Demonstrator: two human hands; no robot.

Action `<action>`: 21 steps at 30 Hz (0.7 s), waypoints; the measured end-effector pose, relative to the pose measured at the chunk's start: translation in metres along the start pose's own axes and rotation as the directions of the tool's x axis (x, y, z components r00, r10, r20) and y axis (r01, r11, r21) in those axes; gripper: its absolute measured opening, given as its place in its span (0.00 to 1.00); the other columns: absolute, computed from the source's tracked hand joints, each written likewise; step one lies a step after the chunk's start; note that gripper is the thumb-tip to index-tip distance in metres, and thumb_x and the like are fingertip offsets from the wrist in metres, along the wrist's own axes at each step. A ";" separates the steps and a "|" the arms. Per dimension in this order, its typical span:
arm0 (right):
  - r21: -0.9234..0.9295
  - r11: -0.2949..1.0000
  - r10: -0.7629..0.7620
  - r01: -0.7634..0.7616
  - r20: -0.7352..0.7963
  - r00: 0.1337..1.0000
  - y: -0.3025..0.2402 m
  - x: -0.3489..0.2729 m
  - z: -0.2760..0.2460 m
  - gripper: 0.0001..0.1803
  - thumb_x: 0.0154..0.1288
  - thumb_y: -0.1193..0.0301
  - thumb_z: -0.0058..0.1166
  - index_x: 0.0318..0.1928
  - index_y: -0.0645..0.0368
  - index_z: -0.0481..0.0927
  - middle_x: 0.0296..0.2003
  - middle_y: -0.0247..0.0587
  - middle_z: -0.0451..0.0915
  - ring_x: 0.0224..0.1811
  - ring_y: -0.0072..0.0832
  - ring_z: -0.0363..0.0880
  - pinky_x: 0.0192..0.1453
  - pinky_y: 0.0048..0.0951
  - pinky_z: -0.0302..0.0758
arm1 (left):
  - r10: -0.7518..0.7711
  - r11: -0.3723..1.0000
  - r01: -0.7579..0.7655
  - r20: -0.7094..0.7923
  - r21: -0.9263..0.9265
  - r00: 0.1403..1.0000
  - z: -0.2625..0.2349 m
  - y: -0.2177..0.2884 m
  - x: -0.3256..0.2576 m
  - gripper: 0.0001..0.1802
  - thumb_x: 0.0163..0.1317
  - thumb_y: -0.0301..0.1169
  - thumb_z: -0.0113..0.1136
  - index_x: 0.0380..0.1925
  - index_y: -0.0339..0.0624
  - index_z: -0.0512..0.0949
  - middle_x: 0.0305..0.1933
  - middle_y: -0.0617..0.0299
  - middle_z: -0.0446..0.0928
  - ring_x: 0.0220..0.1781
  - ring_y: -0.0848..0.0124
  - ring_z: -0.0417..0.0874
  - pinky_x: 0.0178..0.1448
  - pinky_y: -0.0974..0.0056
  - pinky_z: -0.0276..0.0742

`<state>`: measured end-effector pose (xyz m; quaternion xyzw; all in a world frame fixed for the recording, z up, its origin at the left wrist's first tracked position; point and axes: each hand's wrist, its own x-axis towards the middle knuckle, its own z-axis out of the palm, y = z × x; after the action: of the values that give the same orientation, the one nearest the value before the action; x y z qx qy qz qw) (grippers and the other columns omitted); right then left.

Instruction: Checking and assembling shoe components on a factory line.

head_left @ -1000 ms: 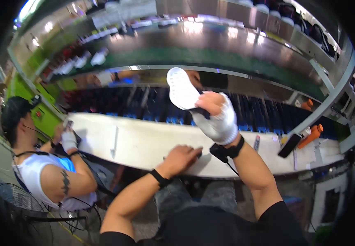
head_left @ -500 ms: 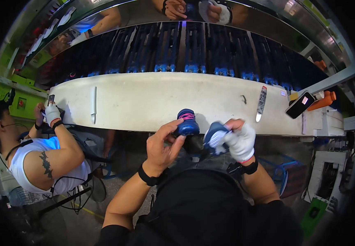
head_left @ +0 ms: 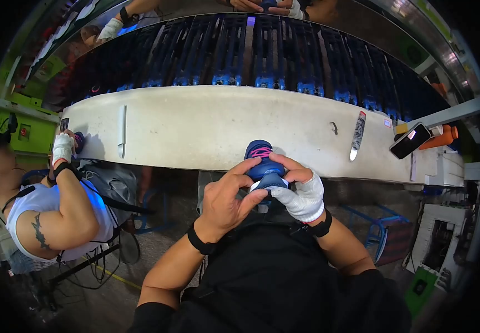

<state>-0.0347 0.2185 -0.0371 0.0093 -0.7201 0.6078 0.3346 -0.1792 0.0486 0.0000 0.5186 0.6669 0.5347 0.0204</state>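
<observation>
A small blue shoe (head_left: 259, 150) with pink laces is held at the bench's near edge, in front of me. Against its near end sits a blue and white curved piece that looks like a shoe sole (head_left: 271, 181). My left hand (head_left: 223, 198), bare, grips the left side of both, its thumb on the sole. On the right side, my right hand (head_left: 303, 195) wears a white glove that leaves some fingers bare; it closes on the sole, with a bare finger reaching the shoe. The shoe's underside is hidden.
A pale bench (head_left: 195, 122) spans the front, with a dark slatted conveyor (head_left: 240, 61) behind it. A white-handled knife (head_left: 122, 132) lies left, a speckled-handled knife (head_left: 358, 136) right, near a phone (head_left: 411, 140). A co-worker (head_left: 57, 216) sits at left holding a dark shoe (head_left: 79, 142).
My right hand has moved left, bringing the sole from beside the shoe against its near end. My left hand now grips both pieces. The view has shifted slightly.
</observation>
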 end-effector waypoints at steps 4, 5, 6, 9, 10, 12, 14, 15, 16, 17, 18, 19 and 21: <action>0.081 0.994 0.068 -0.066 -0.020 0.997 0.001 -0.007 0.003 0.21 0.70 0.77 0.77 0.51 0.58 0.74 0.69 0.70 0.81 0.71 0.51 0.85 0.71 0.47 0.84 | 0.013 1.000 -0.013 -0.002 0.006 1.000 -0.001 -0.001 0.000 0.20 0.64 0.33 0.84 0.40 0.37 0.78 0.62 0.41 0.89 0.35 0.58 0.94 0.36 0.63 0.89; 0.080 0.994 0.072 -0.070 -0.018 0.997 0.002 -0.008 0.003 0.21 0.70 0.77 0.77 0.51 0.58 0.74 0.69 0.70 0.81 0.71 0.51 0.85 0.71 0.47 0.84 | 0.007 1.000 -0.007 -0.001 -0.001 1.000 -0.001 -0.001 0.000 0.20 0.64 0.34 0.84 0.40 0.37 0.78 0.61 0.41 0.89 0.36 0.57 0.95 0.37 0.62 0.89; 0.073 0.995 0.069 -0.068 -0.024 0.997 0.003 -0.009 0.003 0.20 0.71 0.76 0.76 0.50 0.58 0.74 0.70 0.70 0.81 0.69 0.47 0.87 0.70 0.44 0.84 | 0.000 1.000 0.000 -0.001 -0.007 1.000 -0.001 -0.002 -0.001 0.21 0.63 0.34 0.84 0.39 0.37 0.78 0.61 0.40 0.89 0.38 0.57 0.95 0.37 0.62 0.89; 0.056 0.997 0.055 -0.053 -0.028 0.998 0.005 -0.007 0.005 0.19 0.72 0.76 0.76 0.50 0.58 0.74 0.69 0.69 0.82 0.66 0.44 0.88 0.69 0.43 0.84 | 0.021 0.999 -0.022 -0.030 -0.029 0.999 0.001 -0.007 -0.002 0.22 0.62 0.33 0.85 0.38 0.38 0.77 0.60 0.40 0.90 0.44 0.54 0.97 0.40 0.61 0.91; 0.045 0.998 0.039 -0.038 -0.028 0.999 0.005 -0.006 0.005 0.19 0.72 0.76 0.75 0.49 0.58 0.74 0.69 0.69 0.82 0.66 0.44 0.88 0.70 0.43 0.84 | 0.016 0.999 -0.017 -0.029 -0.029 0.999 0.002 -0.008 -0.002 0.22 0.62 0.33 0.85 0.38 0.38 0.77 0.60 0.40 0.90 0.44 0.54 0.97 0.40 0.61 0.91; 0.015 0.999 0.034 -0.034 -0.010 0.999 0.005 -0.003 0.003 0.20 0.71 0.76 0.76 0.49 0.58 0.73 0.67 0.69 0.83 0.66 0.46 0.89 0.69 0.44 0.85 | 0.010 0.998 -0.014 -0.057 -0.064 0.998 0.003 -0.011 -0.002 0.22 0.61 0.32 0.86 0.37 0.38 0.76 0.58 0.40 0.90 0.50 0.52 0.97 0.45 0.61 0.93; -0.016 0.999 0.028 -0.027 0.003 1.000 0.005 0.002 0.001 0.20 0.71 0.76 0.76 0.48 0.58 0.72 0.65 0.69 0.85 0.65 0.48 0.90 0.68 0.45 0.86 | -0.027 0.996 0.021 -0.063 -0.084 0.998 0.003 -0.012 -0.003 0.22 0.61 0.32 0.86 0.37 0.38 0.76 0.58 0.40 0.91 0.51 0.52 0.97 0.47 0.60 0.93; -0.037 0.999 0.015 -0.015 0.017 1.000 0.005 0.007 0.000 0.21 0.69 0.76 0.78 0.47 0.58 0.73 0.63 0.68 0.86 0.65 0.51 0.90 0.65 0.45 0.88 | -0.060 0.993 0.052 -0.072 -0.102 0.996 0.003 -0.012 -0.004 0.22 0.61 0.31 0.86 0.36 0.37 0.76 0.57 0.41 0.91 0.52 0.52 0.97 0.48 0.60 0.93; -0.059 0.998 0.005 -0.003 0.026 1.000 0.005 0.009 -0.001 0.21 0.68 0.77 0.79 0.45 0.58 0.73 0.61 0.67 0.88 0.64 0.54 0.91 0.63 0.44 0.89 | -0.060 0.993 0.054 -0.063 -0.104 0.996 0.003 -0.013 -0.004 0.22 0.61 0.31 0.86 0.36 0.37 0.76 0.57 0.41 0.91 0.52 0.52 0.97 0.48 0.60 0.93; -0.058 0.998 0.007 -0.006 0.017 1.000 0.008 0.012 -0.002 0.21 0.68 0.77 0.79 0.45 0.58 0.73 0.61 0.67 0.88 0.64 0.54 0.91 0.63 0.44 0.89 | -0.070 0.992 0.062 -0.076 -0.108 0.995 0.002 -0.014 -0.004 0.22 0.61 0.31 0.86 0.36 0.37 0.76 0.57 0.41 0.91 0.52 0.53 0.97 0.49 0.60 0.93; -0.071 0.997 -0.023 0.026 0.032 0.999 0.012 0.015 -0.001 0.21 0.67 0.76 0.79 0.44 0.58 0.73 0.61 0.65 0.89 0.62 0.54 0.92 0.61 0.43 0.90 | -0.078 0.991 0.068 -0.088 -0.111 0.993 0.000 -0.014 -0.003 0.21 0.61 0.31 0.86 0.35 0.37 0.76 0.57 0.41 0.91 0.52 0.53 0.97 0.49 0.60 0.93; -0.086 0.994 -0.060 0.063 0.043 0.997 0.016 0.019 0.000 0.22 0.66 0.75 0.80 0.42 0.58 0.72 0.60 0.64 0.89 0.61 0.54 0.93 0.59 0.42 0.91 | -0.067 0.992 0.059 -0.077 -0.110 0.995 -0.003 -0.014 -0.001 0.21 0.61 0.31 0.86 0.35 0.37 0.76 0.57 0.41 0.91 0.52 0.53 0.97 0.49 0.60 0.93; -0.091 0.994 -0.065 0.067 0.021 0.998 0.018 0.022 0.005 0.23 0.64 0.74 0.81 0.40 0.58 0.72 0.59 0.63 0.90 0.59 0.53 0.94 0.56 0.41 0.91 | -0.117 0.989 0.112 -0.046 -0.098 0.992 -0.011 -0.013 0.002 0.21 0.62 0.31 0.85 0.34 0.37 0.76 0.57 0.42 0.92 0.51 0.54 0.97 0.50 0.61 0.93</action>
<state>-0.0618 0.2277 -0.0418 0.0233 -0.7494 0.5628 0.3480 -0.1954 0.0437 -0.0031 0.4641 0.6695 0.5770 0.0587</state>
